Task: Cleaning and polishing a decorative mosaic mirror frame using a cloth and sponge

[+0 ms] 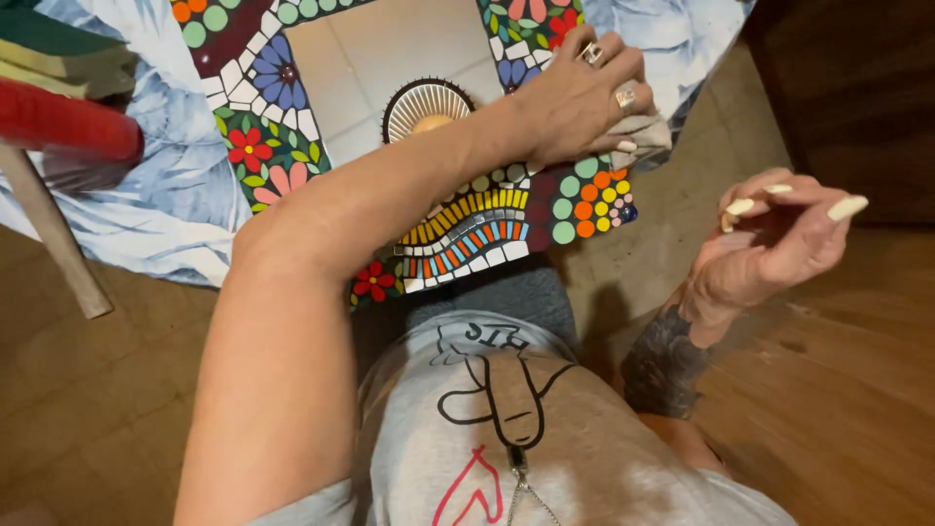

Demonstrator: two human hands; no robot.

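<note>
Two hands, one busy with a mirror.
Left hand [584,93], fingers curled, presses a crumpled beige cloth [638,136] on the colourful mosaic-tile frame of the square mirror [575,200], at 1 o'clock on the blue leafy table [166,195]. Right hand [779,239] hangs at 3 o'clock, fingers loosely bent, holding nothing.

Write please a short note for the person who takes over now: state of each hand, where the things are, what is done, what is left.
Left hand: reaches across, pressing a grey cloth on the right side of the mosaic mirror frame.
Right hand: free, raised off to the side, fingers loosely curled, holding nothing.
Frame lies flat on a blue-and-white leaf-pattern tablecloth, its near corner sticking out over the table edge.
Done: cannot tell how much of the frame is already wiped.
Left: probably the other sides and the mirror glass.
</note>
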